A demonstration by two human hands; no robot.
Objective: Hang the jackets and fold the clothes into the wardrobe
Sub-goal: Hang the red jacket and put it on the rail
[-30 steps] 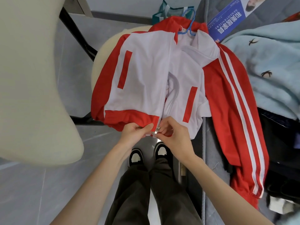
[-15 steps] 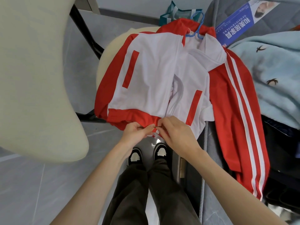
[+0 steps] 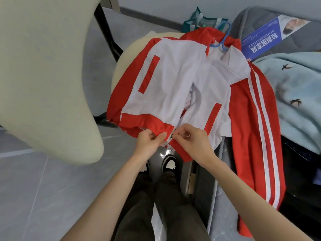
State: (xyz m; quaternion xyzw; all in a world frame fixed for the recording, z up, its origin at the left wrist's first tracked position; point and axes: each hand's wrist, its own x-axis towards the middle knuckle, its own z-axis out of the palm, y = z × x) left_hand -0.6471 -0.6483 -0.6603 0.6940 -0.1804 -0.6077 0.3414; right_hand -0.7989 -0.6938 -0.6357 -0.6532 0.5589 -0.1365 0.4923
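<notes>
A red and white jacket (image 3: pixel 173 87) lies face up, spread partly over a cream stool and partly over the bed edge, on a blue hanger (image 3: pixel 224 37) whose hook shows at the collar. Its zip is open along most of the front. My left hand (image 3: pixel 149 141) pinches the red hem on the left side of the zip's bottom end. My right hand (image 3: pixel 192 140) pinches the small metal zip slider (image 3: pixel 172 136) and the hem on the right side. One red sleeve with white stripes (image 3: pixel 257 136) hangs down the bed's side.
A cream chair back (image 3: pixel 43 75) fills the left. A light blue fleece garment (image 3: pixel 295 94) and dark clothes (image 3: pixel 302 171) lie on the grey bed at right, with a blue leaflet (image 3: pixel 264 39) above. A teal bag (image 3: pixel 199 21) stands behind. Grey tile floor lies below.
The view has shifted slightly. Both hands stay at the bottom of the zip, and the two hem ends have come closer together at the slider.
</notes>
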